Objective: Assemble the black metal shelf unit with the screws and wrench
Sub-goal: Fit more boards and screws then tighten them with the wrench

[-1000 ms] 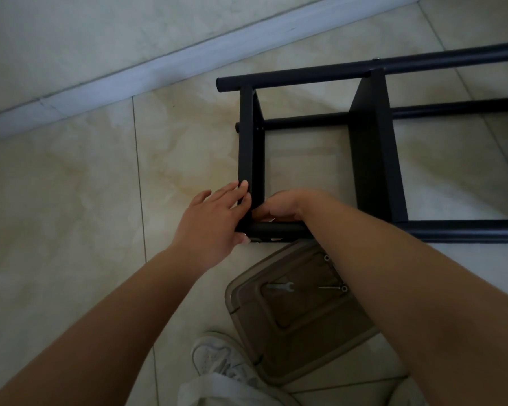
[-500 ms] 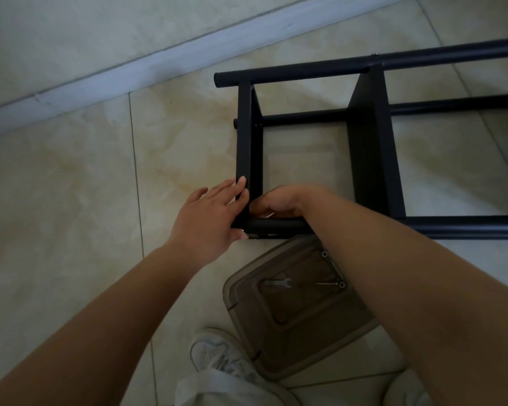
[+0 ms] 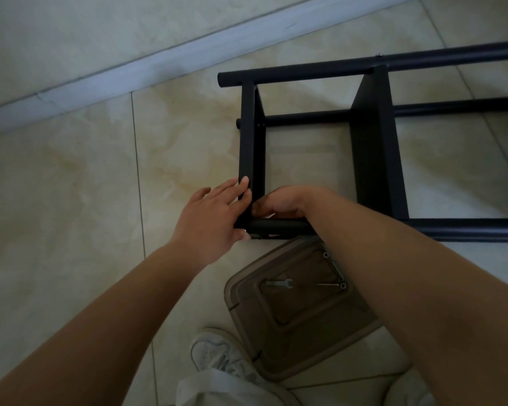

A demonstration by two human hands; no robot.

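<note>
— Where do we have the shelf unit (image 3: 373, 148)?

— On its side on the pale tiled floor (image 3: 71, 186), its black tubes running off to the right; two flat black panels cross between the tubes, and we work at the near left corner, where the end panel (image 3: 248, 136) meets the front tube (image 3: 279, 227).

— And our left hand (image 3: 214, 221)?

— It lies flat against the outside of that corner; the fingers are nearly straight and close together, their tips on the edge of the end panel; the thumb sits low by the end of the front tube, beside a small bit of metal we cannot make out.

— The right hand (image 3: 285, 205)?

— It reaches over the front tube into the frame, just inside the corner; the fingers are curled and bunched toward the panel; whether they pinch anything, we cannot tell, since the hand hides it.

— The wrench (image 3: 279, 283)?

— In the brown translucent lid (image 3: 276, 341) on the floor just below the front tube, near our white shoe (image 3: 217, 356); a long screw (image 3: 332, 285) lies to its right, apart from it, and another screw (image 3: 332, 262) shows at the edge of our right forearm.
</note>
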